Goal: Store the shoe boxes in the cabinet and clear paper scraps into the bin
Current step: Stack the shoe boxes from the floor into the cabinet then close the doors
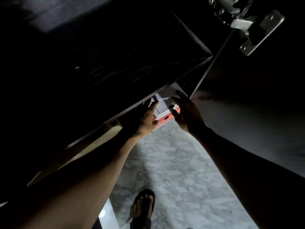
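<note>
A dark wood-grain cabinet shelf [115,55] fills the upper left, its pale front edge running diagonally from lower left up to the right. Below that edge is a narrow opening, and both arms reach into it from the bottom of the view.

The left hand [146,119] presses against the left side of a white cardboard shoe box [162,103]; its fingertips go under the shelf edge and are hidden, so I cannot tell how far they curl. The white box sits on an orange-red shoe box [163,119], both just inside the cabinet's lower compartment, tight under the shelf. The right hand [186,113] holds the white box's right side, fingers spread and bent around its corner.

Right of the boxes, a thin pale cabinet door edge [212,58] rises steeply towards a metal hinge [250,25]. Between the arms lies open grey marbled floor [173,162], with a sandalled foot [143,205] near the bottom.
</note>
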